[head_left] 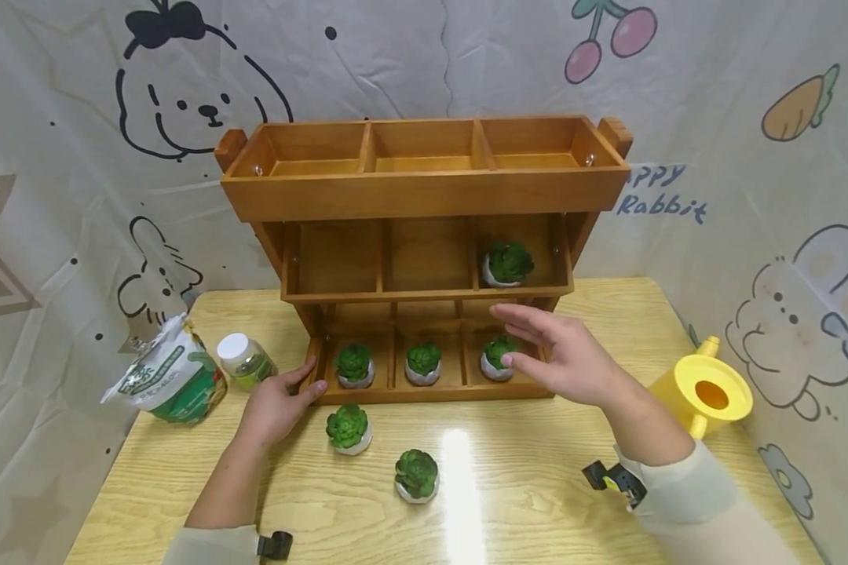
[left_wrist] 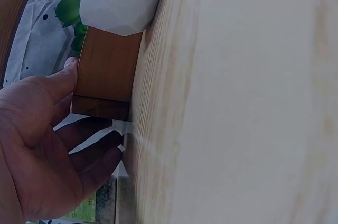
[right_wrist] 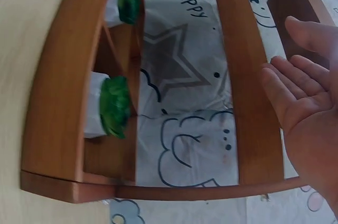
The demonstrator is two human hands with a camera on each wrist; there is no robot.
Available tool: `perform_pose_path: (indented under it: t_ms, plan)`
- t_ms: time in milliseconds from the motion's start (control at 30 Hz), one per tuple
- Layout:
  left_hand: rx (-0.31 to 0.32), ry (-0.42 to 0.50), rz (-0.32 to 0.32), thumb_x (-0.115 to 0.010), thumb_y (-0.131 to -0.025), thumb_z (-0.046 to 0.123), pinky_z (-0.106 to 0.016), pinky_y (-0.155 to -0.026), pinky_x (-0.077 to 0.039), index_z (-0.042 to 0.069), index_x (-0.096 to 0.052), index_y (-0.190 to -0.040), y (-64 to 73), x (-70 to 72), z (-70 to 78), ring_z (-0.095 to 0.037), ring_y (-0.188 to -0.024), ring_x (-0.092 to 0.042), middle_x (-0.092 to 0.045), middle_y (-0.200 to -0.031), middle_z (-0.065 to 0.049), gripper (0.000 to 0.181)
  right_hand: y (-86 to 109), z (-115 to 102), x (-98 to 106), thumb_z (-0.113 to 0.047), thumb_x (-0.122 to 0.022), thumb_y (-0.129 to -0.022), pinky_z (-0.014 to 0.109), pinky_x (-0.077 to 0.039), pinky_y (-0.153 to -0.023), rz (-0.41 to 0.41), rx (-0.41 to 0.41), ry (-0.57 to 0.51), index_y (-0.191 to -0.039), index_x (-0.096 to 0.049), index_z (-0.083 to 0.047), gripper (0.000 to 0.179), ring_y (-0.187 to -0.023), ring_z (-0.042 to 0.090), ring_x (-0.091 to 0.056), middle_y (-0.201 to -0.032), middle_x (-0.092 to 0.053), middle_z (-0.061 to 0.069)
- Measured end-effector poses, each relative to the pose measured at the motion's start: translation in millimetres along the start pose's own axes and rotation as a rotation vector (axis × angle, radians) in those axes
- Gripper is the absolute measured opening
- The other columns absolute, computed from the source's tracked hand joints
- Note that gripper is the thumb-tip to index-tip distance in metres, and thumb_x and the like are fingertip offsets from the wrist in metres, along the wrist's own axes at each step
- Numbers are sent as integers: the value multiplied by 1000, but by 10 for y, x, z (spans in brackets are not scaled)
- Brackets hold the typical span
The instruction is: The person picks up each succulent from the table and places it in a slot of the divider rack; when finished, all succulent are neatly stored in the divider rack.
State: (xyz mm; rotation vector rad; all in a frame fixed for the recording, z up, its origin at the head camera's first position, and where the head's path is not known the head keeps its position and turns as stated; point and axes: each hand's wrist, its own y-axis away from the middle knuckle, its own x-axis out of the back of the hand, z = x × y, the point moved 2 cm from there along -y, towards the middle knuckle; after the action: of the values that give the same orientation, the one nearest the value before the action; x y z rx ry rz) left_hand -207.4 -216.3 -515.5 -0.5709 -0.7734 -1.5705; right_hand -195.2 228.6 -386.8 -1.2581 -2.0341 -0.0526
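Note:
A three-tier wooden shelf (head_left: 424,196) stands on the table. At its lower left corner my left hand (head_left: 277,408) holds the end, thumb at the front board and fingers along the outer side; the left wrist view shows the shelf's end (left_wrist: 108,71) between thumb and fingers. My right hand (head_left: 572,357), fingers extended and nothing in it, hovers before the lower right compartment. Potted succulents stand in the bottom tier: left (head_left: 354,365), middle (head_left: 423,362) and right (head_left: 498,357). Another succulent (head_left: 507,264) sits in the middle tier's right compartment.
Two more succulents, one (head_left: 349,428) near the shelf and one (head_left: 416,475) farther forward, stand on the table (head_left: 523,486). Left of the shelf are a white-lidded jar (head_left: 243,361) and a green-white bag (head_left: 173,377). A yellow watering can (head_left: 703,392) stands at the right.

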Motion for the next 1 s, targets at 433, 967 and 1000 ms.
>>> perform_pose_path:
  t_ms: [433, 967, 1000]
  plan:
    - [-5, -4, 4, -64, -101, 53, -65, -111, -38, 21, -51, -154, -3, -23, 7, -47, -140, -45, -52, -152, -18, 64, 30, 85, -307, -11, -80, -93, 43, -51, -105, -106, -62, -6, -148, -55, -4, 62, -133, 23, -60, -151, -57, 7]
    - [7, 14, -5, -64, -101, 53, -64, -111, -39, 18, -51, -155, 0, -17, -7, -46, -142, -44, -50, -153, -19, 66, 46, 179, -783, -22, -79, -94, 41, -50, -108, -273, -76, 57, -152, -51, -12, 65, -131, 26, -60, -149, -58, 7]
    - [8, 13, -5, -64, -101, 53, -64, -111, -39, 19, -51, -155, 0, -15, -8, -46, -141, -45, -50, -153, -19, 65, 46, 179, -813, -23, -79, -94, 43, -50, -108, -282, -74, 67, -152, -52, -11, 65, -132, 26, -60, -149, -58, 7]
